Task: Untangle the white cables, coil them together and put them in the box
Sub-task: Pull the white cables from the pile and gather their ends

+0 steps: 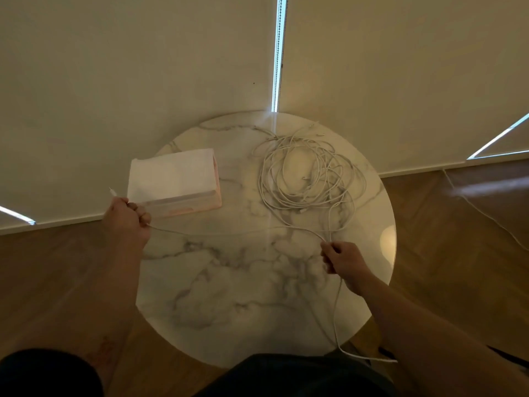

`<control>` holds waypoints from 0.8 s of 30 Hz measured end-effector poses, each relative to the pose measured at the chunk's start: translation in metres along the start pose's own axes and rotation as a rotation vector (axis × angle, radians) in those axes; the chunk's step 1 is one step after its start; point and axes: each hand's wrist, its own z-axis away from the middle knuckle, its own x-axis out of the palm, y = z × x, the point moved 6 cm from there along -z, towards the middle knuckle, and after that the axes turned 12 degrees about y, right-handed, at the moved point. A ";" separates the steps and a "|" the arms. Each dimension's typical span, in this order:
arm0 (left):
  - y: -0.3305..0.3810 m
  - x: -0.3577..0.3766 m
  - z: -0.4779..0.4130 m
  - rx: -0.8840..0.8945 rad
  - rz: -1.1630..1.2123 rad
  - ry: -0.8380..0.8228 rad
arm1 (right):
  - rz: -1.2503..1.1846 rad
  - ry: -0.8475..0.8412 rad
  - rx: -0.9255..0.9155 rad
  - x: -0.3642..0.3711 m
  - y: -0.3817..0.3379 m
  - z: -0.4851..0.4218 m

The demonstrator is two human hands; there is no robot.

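A tangle of white cables [307, 170] lies on the far right part of the round marble table [229, 282]. One white cable [229, 232] runs taut across the table between my hands. My left hand [127, 222] grips it near its plug end, which sticks out above the fist at the table's left edge. My right hand [342, 260] pinches the same cable at the right; from there a strand hangs down over the near edge. The pale pink box [174, 181] stands at the left of the table, just beyond my left hand.
Pale blinds hang close behind the table. Wooden floor surrounds it. Another thin cable [486, 216] trails on the floor at the right. My dark-clothed lap is at the table's near edge.
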 end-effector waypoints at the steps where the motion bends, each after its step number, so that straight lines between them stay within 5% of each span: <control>1: 0.002 -0.001 0.005 0.013 0.005 0.012 | 0.034 0.011 -0.039 -0.007 0.000 -0.002; 6: 0.001 -0.002 0.012 0.005 0.011 0.014 | 1.124 -0.279 -0.396 -0.015 0.021 -0.012; 8: -0.007 -0.001 0.019 0.007 0.018 0.012 | 1.345 -0.341 -0.452 -0.024 0.018 -0.020; 15: -0.023 0.003 0.037 0.045 0.037 0.055 | 1.452 -0.567 -0.320 -0.032 0.014 -0.046; 20: -0.044 0.001 0.053 0.109 -0.035 0.017 | 1.309 -0.512 -0.569 -0.023 0.016 -0.048; 24: -0.057 -0.006 0.072 0.069 -0.054 -0.029 | 1.255 -0.482 -0.546 -0.021 0.019 -0.052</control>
